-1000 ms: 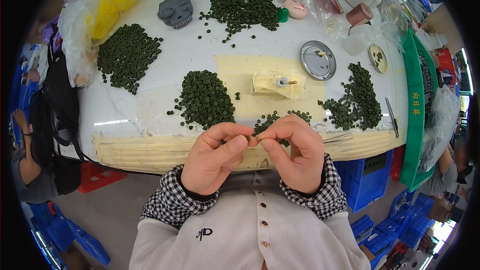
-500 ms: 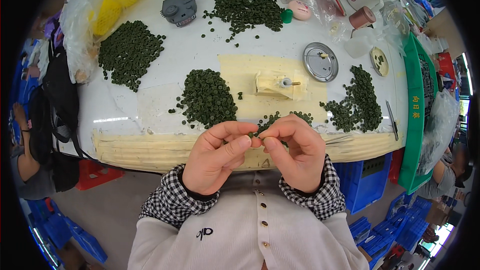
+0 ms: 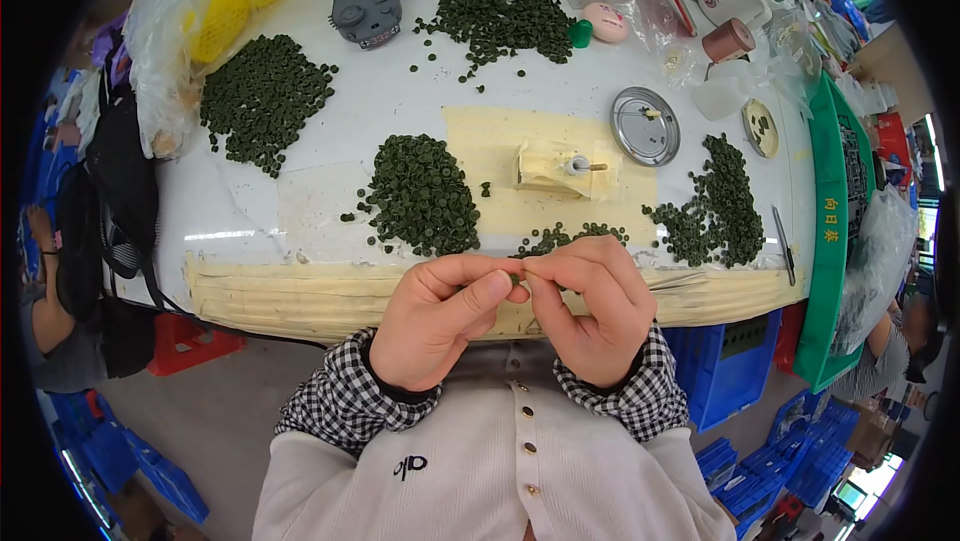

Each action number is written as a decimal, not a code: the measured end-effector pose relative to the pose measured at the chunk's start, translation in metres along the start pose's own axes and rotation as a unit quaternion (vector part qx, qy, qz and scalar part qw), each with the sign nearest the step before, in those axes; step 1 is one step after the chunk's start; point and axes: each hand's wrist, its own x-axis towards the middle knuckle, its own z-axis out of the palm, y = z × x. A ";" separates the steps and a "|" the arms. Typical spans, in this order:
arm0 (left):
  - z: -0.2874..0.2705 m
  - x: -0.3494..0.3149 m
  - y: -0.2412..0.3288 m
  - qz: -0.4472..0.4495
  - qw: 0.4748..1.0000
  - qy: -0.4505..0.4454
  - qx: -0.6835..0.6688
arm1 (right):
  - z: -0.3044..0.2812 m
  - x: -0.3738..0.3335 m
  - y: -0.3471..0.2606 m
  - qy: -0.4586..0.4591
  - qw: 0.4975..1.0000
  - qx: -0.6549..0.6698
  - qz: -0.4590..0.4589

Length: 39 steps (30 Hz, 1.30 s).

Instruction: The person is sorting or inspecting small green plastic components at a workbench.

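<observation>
My left hand (image 3: 435, 319) pinches a small dark green round plastic part (image 3: 516, 281) between thumb and forefinger, over the table's front edge. My right hand (image 3: 597, 309) is closed beside it, its fingertips pressed together and touching the left forefinger's tip. Whatever lies between the right fingertips is hidden or too small to name. Just beyond the hands is a small scatter of green parts (image 3: 560, 238), partly covered by my right hand. A larger heap of green round parts (image 3: 422, 196) lies beyond my left hand.
More green parts lie in a far-left heap (image 3: 265, 104), a far-middle heap (image 3: 505, 25) and a right heap (image 3: 725, 206). A taped block with a metal pin (image 3: 560, 171) stands mid-table. Nearby are a round metal lid (image 3: 644, 127), grey model turret (image 3: 366, 13) and green crate (image 3: 826, 231).
The fingertips of both hands have come together, and the right fingers are slightly raised. The green part now shows at the left thumb tip. The whole view has shifted slightly.
</observation>
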 end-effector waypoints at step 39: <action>0.004 -0.004 0.002 0.100 0.962 0.009 0.252 | -0.014 -0.005 0.000 -0.085 0.987 0.122 0.053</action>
